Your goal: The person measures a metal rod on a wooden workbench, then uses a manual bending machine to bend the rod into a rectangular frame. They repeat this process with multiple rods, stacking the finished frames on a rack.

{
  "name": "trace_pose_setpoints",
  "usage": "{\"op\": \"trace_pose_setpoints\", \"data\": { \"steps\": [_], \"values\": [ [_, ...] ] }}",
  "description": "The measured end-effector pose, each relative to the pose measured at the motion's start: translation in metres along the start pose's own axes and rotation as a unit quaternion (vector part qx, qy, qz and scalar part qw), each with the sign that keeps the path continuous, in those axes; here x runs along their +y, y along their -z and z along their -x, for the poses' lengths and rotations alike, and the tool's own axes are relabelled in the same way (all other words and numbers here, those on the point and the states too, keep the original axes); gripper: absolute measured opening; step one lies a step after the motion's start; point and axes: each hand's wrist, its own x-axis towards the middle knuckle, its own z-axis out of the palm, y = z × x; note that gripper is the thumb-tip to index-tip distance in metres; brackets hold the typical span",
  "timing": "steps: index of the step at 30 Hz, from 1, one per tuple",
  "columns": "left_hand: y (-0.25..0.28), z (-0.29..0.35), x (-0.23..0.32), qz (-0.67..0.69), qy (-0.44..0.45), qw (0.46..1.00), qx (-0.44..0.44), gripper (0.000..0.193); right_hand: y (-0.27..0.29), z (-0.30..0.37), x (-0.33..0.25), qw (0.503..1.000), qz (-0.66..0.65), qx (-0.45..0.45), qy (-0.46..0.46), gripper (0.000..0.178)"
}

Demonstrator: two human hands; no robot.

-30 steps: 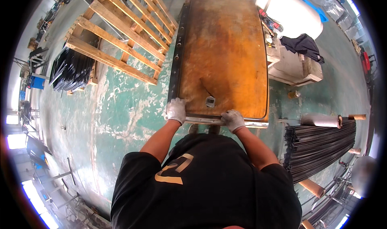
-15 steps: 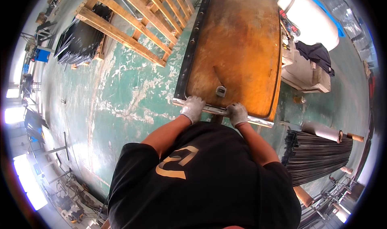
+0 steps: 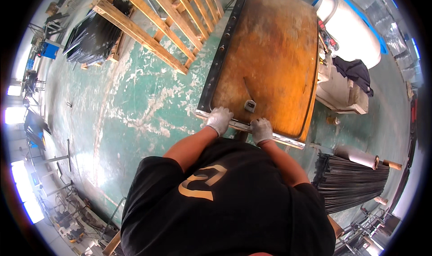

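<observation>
Both my hands wear pale knit gloves and are at the near edge of a worn, orange-brown wooden tabletop (image 3: 274,53). A thin black strip (image 3: 288,136) runs along that edge and bends round the near right corner. My left hand (image 3: 219,120) is closed over the strip near the left corner. Nearer the middle, my right hand (image 3: 261,130) closes on the same strip, with its fingertips curled and partly hidden. Just beyond the hands lies a tape measure (image 3: 250,105), next to a thin dark line on the wood.
A black rail with holes (image 3: 220,49) borders the table's left side. Wooden pallets (image 3: 153,35) stand at the far left. Right of the table are a grey bench (image 3: 337,94) with dark cloth (image 3: 353,71) and a large white roll (image 3: 351,31). Black rods (image 3: 351,184) lie stacked at the near right.
My right hand has moved a little left along the near edge, closer to my left hand. The whole view has shifted slightly; the tape measure keeps its place on the table.
</observation>
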Motion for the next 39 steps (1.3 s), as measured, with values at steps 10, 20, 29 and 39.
{"op": "trace_pose_setpoints", "data": {
  "steps": [10, 20, 29, 39],
  "values": [
    [-0.008, 0.005, -0.003, -0.003, -0.001, 1.0, 0.026, 0.022, 0.029, 0.063, 0.126, 0.899, 0.087, 0.139, -0.407, 0.041],
    [-0.012, 0.003, -0.001, -0.017, 0.01, 0.999, 0.032, 0.018, 0.062, 0.076, 0.144, 0.831, -0.032, 0.049, -0.553, 0.036],
    [-0.005, 0.006, 0.002, -0.03, 0.019, 0.999, 0.017, 0.019, 0.058, 0.081, 0.149, 0.84, -0.049, 0.065, -0.536, 0.032],
    [-0.005, 0.003, 0.009, -0.025, 0.016, 1.0, 0.0, 0.02, 0.068, 0.078, 0.144, 0.824, -0.052, 0.064, -0.56, 0.031]
  ]
}}
